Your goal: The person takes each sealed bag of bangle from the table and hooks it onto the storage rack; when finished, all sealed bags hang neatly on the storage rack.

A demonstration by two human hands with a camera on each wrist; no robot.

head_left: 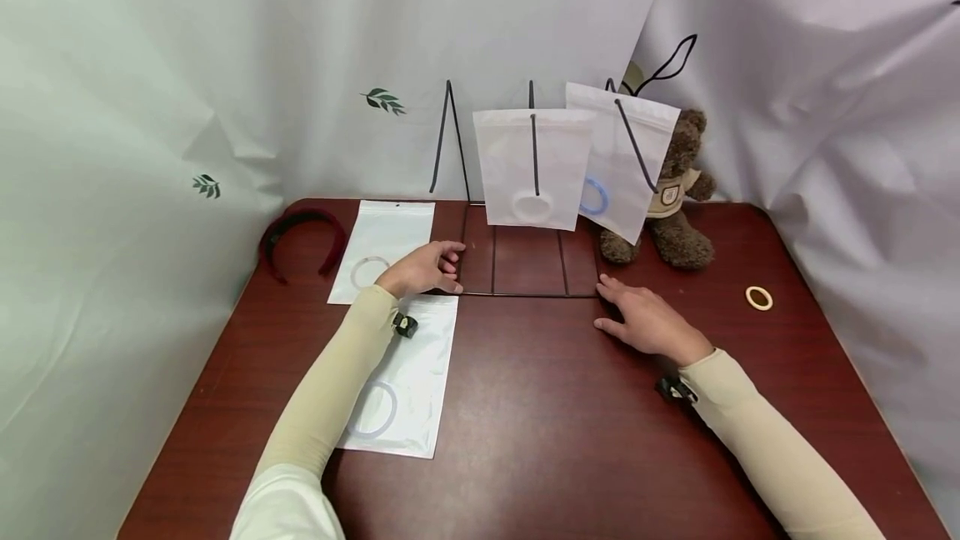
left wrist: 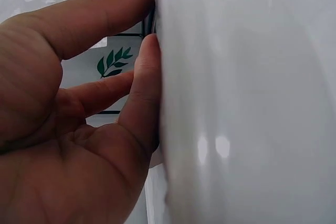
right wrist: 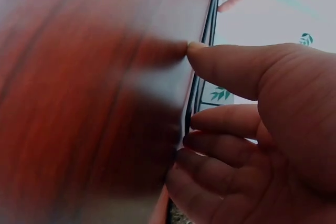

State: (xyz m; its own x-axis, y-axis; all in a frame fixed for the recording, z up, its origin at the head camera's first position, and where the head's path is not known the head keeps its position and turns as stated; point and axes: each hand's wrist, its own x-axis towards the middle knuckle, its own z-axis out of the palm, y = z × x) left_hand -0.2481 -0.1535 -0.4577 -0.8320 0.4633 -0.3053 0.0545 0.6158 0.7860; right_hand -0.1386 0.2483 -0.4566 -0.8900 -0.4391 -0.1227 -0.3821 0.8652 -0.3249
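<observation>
A black wire rack (head_left: 525, 296) with several upright hooks stands toward the back of the table. My left hand (head_left: 423, 270) touches the left side of its base, thumb and fingers spread apart. At the base's right front corner, my right hand (head_left: 647, 320) rests with its fingers extended against the wire. A white pouch (head_left: 506, 152) hangs from the middle hook, a pale ring showing through it. The right hook carries another white pouch (head_left: 645, 132), tilted, with a blue ring. Under the left forearm lie two more white pouches, an upper one (head_left: 393, 232) and a lower one (head_left: 423, 382).
A dark red headband (head_left: 303, 215) lies at the back left. Behind the rack on the right sits a brown teddy bear (head_left: 678, 240). A cream-coloured ring (head_left: 759, 298) lies near the table's right edge. White curtains (head_left: 150, 65) enclose the table (head_left: 562, 423).
</observation>
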